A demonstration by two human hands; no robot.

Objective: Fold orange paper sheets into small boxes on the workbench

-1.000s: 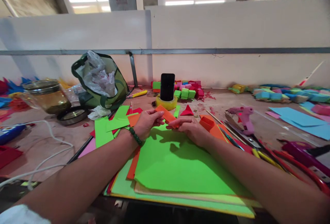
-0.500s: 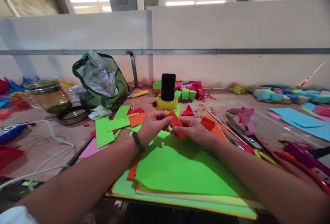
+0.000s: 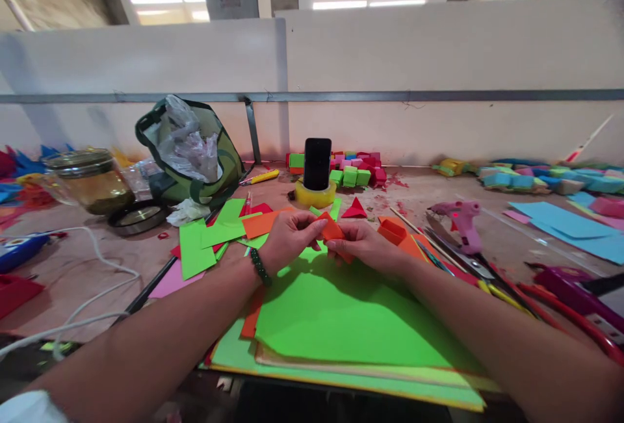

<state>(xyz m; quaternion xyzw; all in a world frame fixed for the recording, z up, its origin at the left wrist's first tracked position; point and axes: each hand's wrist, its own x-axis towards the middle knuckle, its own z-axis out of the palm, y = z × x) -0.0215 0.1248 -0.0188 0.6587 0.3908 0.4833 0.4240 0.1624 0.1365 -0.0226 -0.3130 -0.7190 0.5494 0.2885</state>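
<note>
Between my two hands is a small folded piece of orange paper [image 3: 332,228], tilted over the green sheets. My left hand [image 3: 296,236], below a dark bead bracelet [image 3: 260,267], pinches its upper left end with thumb and forefinger. On the other side my right hand [image 3: 363,244] is closed around its lower right part, hiding some of it. Under both hands lies a stack of coloured paper with a bright green sheet [image 3: 351,312] on top. A folded orange paper box [image 3: 392,231] sits just right of my right hand.
Green paper pieces [image 3: 195,251] lie at left by a camouflage bag [image 3: 229,156] and a glass jar [image 3: 92,182]. A phone [image 3: 317,163] stands in a yellow tape roll [image 3: 314,195]. At right are a pink glue gun [image 3: 465,221], scissors [image 3: 480,268] and blue sheets [image 3: 565,225].
Both hands stay in almost the same place, still on the orange paper. My right fingers have shifted slightly along it; the rest looks unchanged.
</note>
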